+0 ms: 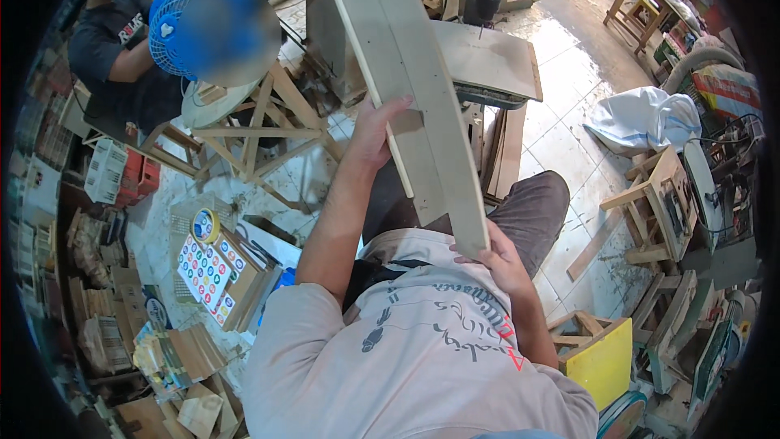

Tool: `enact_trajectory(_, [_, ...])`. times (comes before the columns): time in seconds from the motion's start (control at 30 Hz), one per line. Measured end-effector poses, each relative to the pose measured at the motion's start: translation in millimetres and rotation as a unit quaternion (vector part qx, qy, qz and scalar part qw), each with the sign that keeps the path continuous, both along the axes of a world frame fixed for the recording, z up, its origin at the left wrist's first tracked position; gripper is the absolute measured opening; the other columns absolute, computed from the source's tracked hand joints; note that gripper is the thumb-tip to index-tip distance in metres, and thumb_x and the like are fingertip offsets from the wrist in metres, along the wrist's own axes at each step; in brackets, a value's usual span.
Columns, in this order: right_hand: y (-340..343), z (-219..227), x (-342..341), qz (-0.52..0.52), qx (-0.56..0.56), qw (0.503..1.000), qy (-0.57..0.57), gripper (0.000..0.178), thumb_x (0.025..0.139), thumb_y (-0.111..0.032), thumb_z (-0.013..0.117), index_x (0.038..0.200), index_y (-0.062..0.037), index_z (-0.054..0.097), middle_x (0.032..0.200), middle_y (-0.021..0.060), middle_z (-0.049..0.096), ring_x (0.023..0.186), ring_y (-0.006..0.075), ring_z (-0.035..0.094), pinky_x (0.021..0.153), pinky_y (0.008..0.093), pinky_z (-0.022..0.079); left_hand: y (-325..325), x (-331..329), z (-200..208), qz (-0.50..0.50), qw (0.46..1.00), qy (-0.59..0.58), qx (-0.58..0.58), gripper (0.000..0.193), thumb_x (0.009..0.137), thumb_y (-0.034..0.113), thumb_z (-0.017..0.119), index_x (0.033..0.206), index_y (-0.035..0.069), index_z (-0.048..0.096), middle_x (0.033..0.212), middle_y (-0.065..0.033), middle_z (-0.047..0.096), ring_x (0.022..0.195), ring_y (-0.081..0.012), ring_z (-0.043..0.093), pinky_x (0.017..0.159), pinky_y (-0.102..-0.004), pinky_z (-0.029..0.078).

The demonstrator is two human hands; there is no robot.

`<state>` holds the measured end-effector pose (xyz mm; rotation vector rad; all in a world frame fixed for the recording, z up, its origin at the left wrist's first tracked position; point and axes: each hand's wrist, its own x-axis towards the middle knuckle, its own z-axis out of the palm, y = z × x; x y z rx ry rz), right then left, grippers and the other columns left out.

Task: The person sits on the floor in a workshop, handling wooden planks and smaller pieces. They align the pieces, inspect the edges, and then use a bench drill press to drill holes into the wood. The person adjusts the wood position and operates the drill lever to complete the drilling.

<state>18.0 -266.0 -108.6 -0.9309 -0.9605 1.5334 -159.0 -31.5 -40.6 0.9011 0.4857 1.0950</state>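
Observation:
A long, pale wooden board assembly [414, 73] stretches from my lap up past the top of the view, tilted to the left at its far end. It looks made of flat panels joined lengthwise, with small dark dots like screw or nail holes. A thin wooden strip [374, 85] runs along its left edge. My left hand [378, 132] grips that edge about halfway along, thumb lying over the face. At the near end, my right hand [497, 260] is closed around the lower right corner, some fingers hidden beneath the wood.
A co-worker [122, 57] sits at far left behind a blue fan [175, 20]. Beyond the assembly stands a machine with a flat table [487, 57]. Wooden stools [260, 126], a white sack [646, 122], a yellow panel [601, 362] and stacked wood scraps [195, 354] surround me.

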Motion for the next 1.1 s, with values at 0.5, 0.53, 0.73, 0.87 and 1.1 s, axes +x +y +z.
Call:
enact_trajectory(0.5, [-1.6,-7.1,5.5,0.006,-0.051,0.996,0.071,0.043,0.094,-0.018,0.058,0.129,0.0018,0.044,0.113,0.0144,0.060,0.100,0.0262,0.064,0.086,0.0401,0.055,-21.8,-10.0,22.5,-0.020,1.000,0.007,0.015,0.041,0.079,0.007,0.065,0.118,0.000,0.051,0.101,-0.0094,0.061,0.089,-0.0189,0.064,0.075,-0.0327,0.053])
enact_trajectory(0.53, [-0.2,-4.1,2.7,-0.002,-0.041,0.997,0.068,0.042,0.094,-0.016,0.058,0.129,0.0018,0.044,0.113,0.0141,0.060,0.101,0.0253,0.064,0.086,0.0395,0.054,-21.0,-10.7,21.9,-0.027,0.999,0.010,0.022,0.042,0.080,0.007,0.065,0.118,0.000,0.051,0.101,-0.0093,0.061,0.088,-0.0189,0.064,0.075,-0.0325,0.053])
enact_trajectory(0.73, [-2.5,-24.6,10.4,-0.093,0.023,0.993,-0.069,0.035,0.093,-0.008,0.058,0.125,0.0013,0.049,0.113,0.0105,0.060,0.102,0.0158,0.059,0.089,0.0331,0.050,-12.1,-8.9,-4.2,0.012,0.996,0.091,-0.011,0.034,0.080,0.012,0.063,0.112,0.000,0.060,0.100,-0.0102,0.064,0.086,-0.0219,0.065,0.073,-0.0349,0.054])
enact_trajectory(0.87, [-12.6,-20.2,30.0,-0.147,0.087,0.973,-0.156,0.031,0.092,-0.005,0.059,0.122,0.0021,0.053,0.109,0.0050,0.060,0.101,0.0117,0.055,0.089,0.0286,0.046,-10.1,-33.5,-15.4,-0.011,0.994,0.063,-0.087,0.036,0.086,0.021,0.055,0.113,-0.001,0.061,0.110,-0.0147,0.063,0.103,-0.0280,0.061,0.089,-0.0436,0.051])
enact_trajectory(1.1, [-68.4,-28.2,89.4,-0.393,0.102,0.911,-0.076,0.030,0.094,-0.010,0.059,0.122,-0.0001,0.054,0.109,0.0050,0.062,0.101,0.0112,0.057,0.090,0.0278,0.046,-34.9,7.4,12.5,-0.097,0.985,0.074,0.125,0.069,0.088,0.022,0.050,0.145,-0.002,0.019,0.142,-0.0133,0.035,0.126,-0.0315,0.043,0.105,-0.0525,0.037])
